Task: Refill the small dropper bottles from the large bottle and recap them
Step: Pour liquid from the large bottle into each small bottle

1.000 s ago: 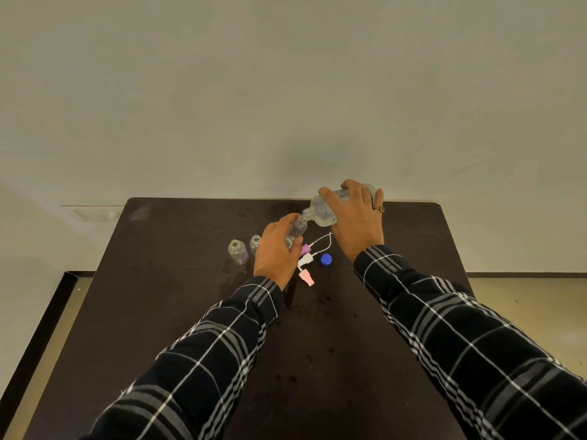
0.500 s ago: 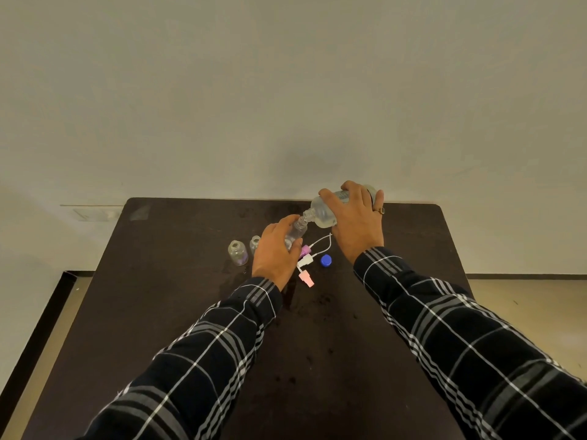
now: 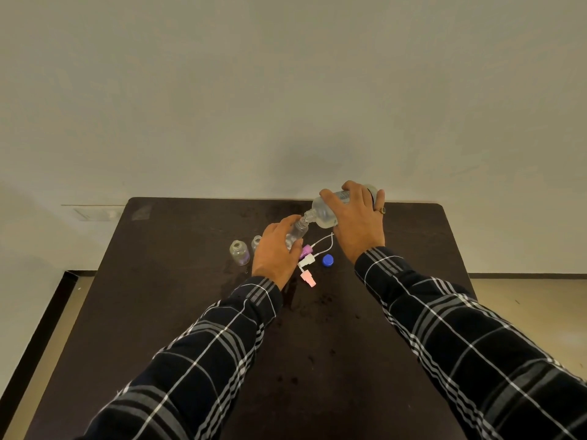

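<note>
My right hand (image 3: 357,223) grips the large clear bottle (image 3: 325,212), tipped on its side with its neck pointing left and down. That neck meets the mouth of a small clear dropper bottle (image 3: 298,231), which my left hand (image 3: 275,255) holds tilted just above the dark table (image 3: 190,312). Two more small uncapped bottles stand left of my left hand: one (image 3: 239,253) in plain view, the other (image 3: 256,242) partly hidden behind my fingers. Loose caps lie below the hands: a purple one (image 3: 306,249), a white one with thin tubes (image 3: 306,260), a pink one (image 3: 308,277) and a blue cap (image 3: 327,260).
The table's far edge runs along a plain wall just behind the big bottle. Floor shows past the table's left and right edges. Dark wet-looking spots mark the tabletop near the caps.
Hardly anything has moved; both hands keep the big bottle's neck against the small bottle's mouth.
</note>
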